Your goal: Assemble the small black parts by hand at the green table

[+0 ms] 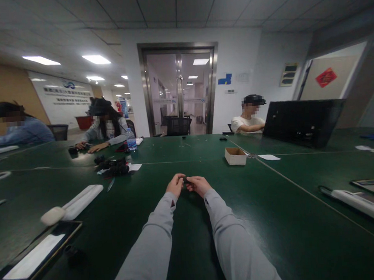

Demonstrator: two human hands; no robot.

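Note:
Over the middle of the green table [193, 225], my left hand [175, 185] and my right hand [200, 184] are close together, both arms stretched forward. A small dark object [185, 180] is pinched between the fingertips of both hands. It is too small and too covered by the fingers for me to tell its kind. The fingers of each hand are closed round it. To the right, beyond my right hand, stands an open white box [235, 157] with a brown inside.
A tangle of black gear [113, 165], a water bottle [131, 140] and a white bar-shaped device [83, 201] are to the left. A framed tablet-like panel [37, 255] lies near left. A black monitor [302, 122] stands right. Three other people sit across.

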